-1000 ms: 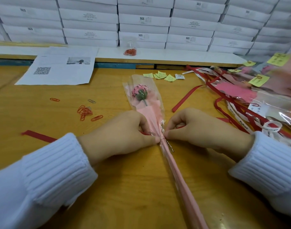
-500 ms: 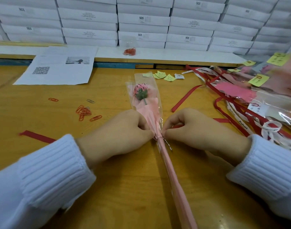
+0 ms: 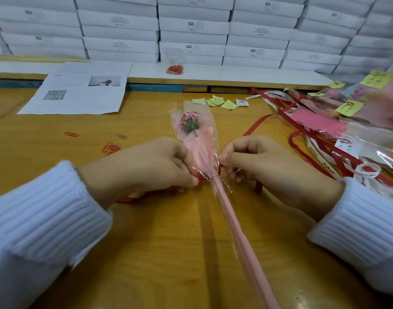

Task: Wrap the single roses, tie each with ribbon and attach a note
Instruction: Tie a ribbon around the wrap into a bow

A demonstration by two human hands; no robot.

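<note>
A single rose [image 3: 190,123] wrapped in pink paper and clear film lies on the wooden table [image 3: 159,253], its bloom pointing away from me. A thin wire tie pinches the wrap at its neck. A red ribbon [image 3: 136,198] passes under that neck. My left hand [image 3: 151,166] pinches the ribbon on the left side of the wrap. On the right side, my right hand [image 3: 264,163] grips the other ribbon end, which hangs below the fingers. Small yellow notes [image 3: 217,102] lie beyond the rose.
Finished wrapped roses with yellow notes [image 3: 351,121] and tangled red and white ribbons [image 3: 320,143] pile up at the right. Loose orange paper clips [image 3: 110,148] lie at the left. A printed sheet [image 3: 79,94] lies at back left. White boxes [image 3: 191,30] are stacked behind.
The ribbon ends have been drawn out from the neck: a red length now trails left under my left hand and a short end hangs by my right hand. The hands have moved slightly apart.
</note>
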